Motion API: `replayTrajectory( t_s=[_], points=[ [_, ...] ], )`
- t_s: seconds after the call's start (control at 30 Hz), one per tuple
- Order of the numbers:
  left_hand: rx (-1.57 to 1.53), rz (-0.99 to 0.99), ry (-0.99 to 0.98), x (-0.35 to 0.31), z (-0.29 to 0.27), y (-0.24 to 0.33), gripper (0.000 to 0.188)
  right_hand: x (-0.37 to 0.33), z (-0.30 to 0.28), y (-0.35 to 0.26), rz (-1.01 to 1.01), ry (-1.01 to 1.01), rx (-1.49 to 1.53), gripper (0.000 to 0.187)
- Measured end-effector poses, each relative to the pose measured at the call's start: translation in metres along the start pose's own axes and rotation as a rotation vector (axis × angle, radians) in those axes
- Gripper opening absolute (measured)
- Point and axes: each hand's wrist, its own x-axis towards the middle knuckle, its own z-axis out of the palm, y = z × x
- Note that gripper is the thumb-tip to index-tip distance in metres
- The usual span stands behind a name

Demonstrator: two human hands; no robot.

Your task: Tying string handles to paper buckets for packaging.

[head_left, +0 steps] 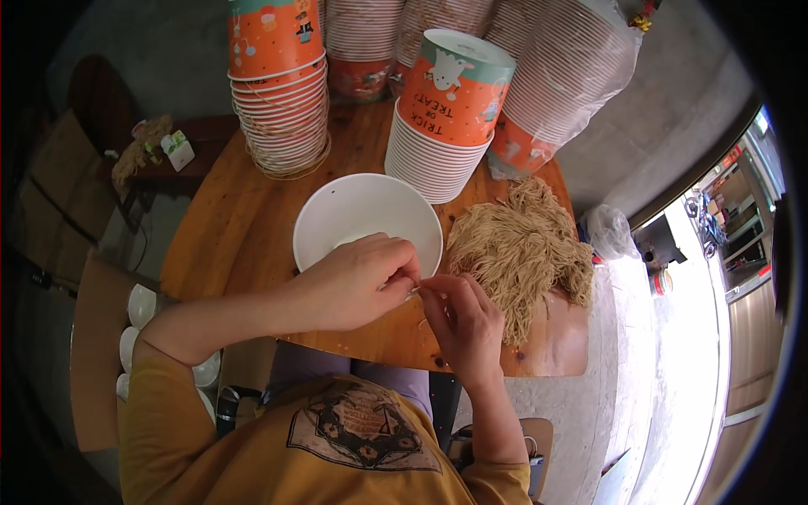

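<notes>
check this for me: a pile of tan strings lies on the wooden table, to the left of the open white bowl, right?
Wrong side: the head view shows the pile of tan strings on the wooden table, to the right of the open white bowl.

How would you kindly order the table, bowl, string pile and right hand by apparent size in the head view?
1. Table
2. String pile and bowl: too alike to rank
3. Right hand

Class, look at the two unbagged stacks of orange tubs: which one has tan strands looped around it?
The left stack: tan strands loop around its lower part, while the right stack shows none.
</notes>
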Motion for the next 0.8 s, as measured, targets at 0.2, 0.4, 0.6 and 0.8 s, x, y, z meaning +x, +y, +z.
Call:
replayTrajectory(
  t_s=[0.2,0.4,0.6,0.8],
  points=[
    [0.253,0.262,0.104,0.000,0.003,-0.004,0.012,-0.009,-0.006,0.002,-0.029,-0.007,-0.055,0.012],
    [0.310,0.296,0.118,-0.001,0.012,-0.006,0.013,-0.020,-0.007,0.005,0.064,-0.026,0.037,0.013],
    [0.315,0.326,0.151,-0.003,0.006,-0.002,0.017,-0.022,-0.028,0.009,0.335,-0.174,0.140,0.008],
    [0.356,0.300,-0.059,-0.015,-0.005,-0.006,0.021,-0.002,-0.058,0.001,0.179,-0.182,0.163,0.005]
  ],
)
